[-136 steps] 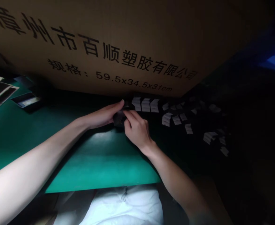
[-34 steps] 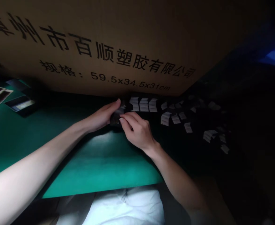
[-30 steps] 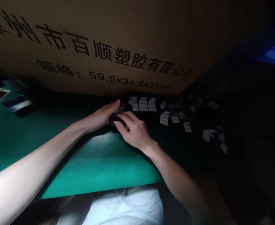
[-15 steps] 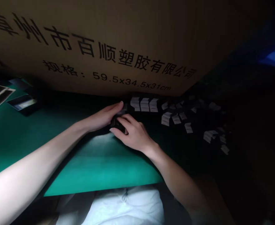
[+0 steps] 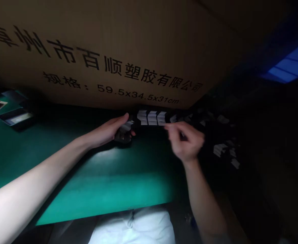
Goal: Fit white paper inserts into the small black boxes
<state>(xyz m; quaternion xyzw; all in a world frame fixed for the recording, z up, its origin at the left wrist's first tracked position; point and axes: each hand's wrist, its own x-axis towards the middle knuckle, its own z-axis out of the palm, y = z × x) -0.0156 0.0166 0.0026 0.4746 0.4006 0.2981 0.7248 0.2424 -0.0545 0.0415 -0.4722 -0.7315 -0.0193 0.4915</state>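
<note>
Left hand (image 5: 103,132) grips dark item (image 5: 122,139), white label (image 5: 127,126) on top; right hand (image 5: 185,140) blurred, grip unclear.

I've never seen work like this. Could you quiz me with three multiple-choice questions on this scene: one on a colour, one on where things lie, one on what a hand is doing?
1. What colour is the mat?
A) Red
B) Green
C) White

2. Where do most of the white paper slips lie?
A) On the dark surface beyond the mat's right edge
B) On the mat
C) On the person's shirt

3. What is the left hand doing?
A) Lying flat and empty
B) Touching the right hand
C) Gripping a dark object

Answers:
1 B: the lit mat shows green.
2 A: the slips sit past its edge.
3 C: the fingers curl around the object.
</note>
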